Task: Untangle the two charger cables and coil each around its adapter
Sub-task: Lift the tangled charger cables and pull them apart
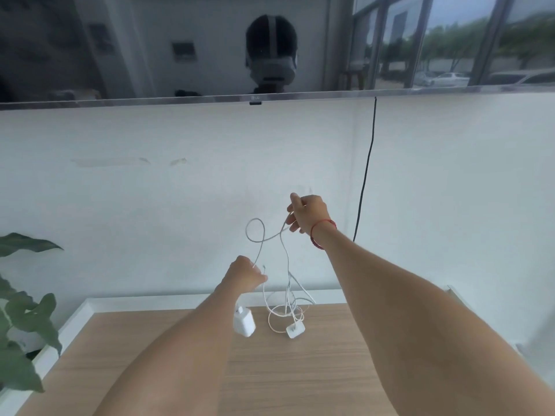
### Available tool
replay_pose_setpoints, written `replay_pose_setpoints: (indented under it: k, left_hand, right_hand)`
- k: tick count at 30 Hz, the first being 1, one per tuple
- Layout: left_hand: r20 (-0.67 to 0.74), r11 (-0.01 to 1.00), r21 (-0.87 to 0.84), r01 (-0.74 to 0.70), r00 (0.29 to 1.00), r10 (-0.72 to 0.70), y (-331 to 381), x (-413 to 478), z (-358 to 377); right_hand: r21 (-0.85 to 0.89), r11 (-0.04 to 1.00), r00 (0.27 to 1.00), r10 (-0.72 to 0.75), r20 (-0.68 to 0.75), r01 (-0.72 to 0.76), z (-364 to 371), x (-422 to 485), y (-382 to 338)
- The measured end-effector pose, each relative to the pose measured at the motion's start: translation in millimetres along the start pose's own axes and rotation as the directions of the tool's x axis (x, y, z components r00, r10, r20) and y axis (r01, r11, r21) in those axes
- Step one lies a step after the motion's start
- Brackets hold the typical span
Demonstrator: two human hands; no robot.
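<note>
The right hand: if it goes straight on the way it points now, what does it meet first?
Probably the white wall behind; nothing else shows ahead of the right hand, though depth is unclear.

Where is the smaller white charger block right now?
In the head view, the smaller adapter lies on the wooden table near the middle, amid loops of white cable, just right of the larger adapter beside the left forearm.

Wooden table (300, 379) bears a small white adapter (295, 330) amid cable loops (269, 321)
</note>
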State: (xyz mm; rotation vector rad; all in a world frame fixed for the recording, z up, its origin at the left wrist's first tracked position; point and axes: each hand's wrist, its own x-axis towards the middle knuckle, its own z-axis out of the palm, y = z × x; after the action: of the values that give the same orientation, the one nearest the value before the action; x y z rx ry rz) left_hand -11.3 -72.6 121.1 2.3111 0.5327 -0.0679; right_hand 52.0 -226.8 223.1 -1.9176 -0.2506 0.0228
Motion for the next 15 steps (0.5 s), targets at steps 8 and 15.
replay_pose_setpoints:
  k: [8,15]
  left_hand:
    - [-0.015,0.955,-0.271,-0.117,0.993,0.117,23.6,-7.7,-1.7]
    - [-0.053,0.949,-0.292,-0.118,0.993,0.108,21.3,-8.7,-7.0]
  right_hand:
    - [-0.082,0.994,0.961,0.089,0.262,-0.069,22.4,-9.4,9.1]
    - [0.033,0.987,0.959,0.143,0.246,-0.156,25.5,-14.8,32.0]
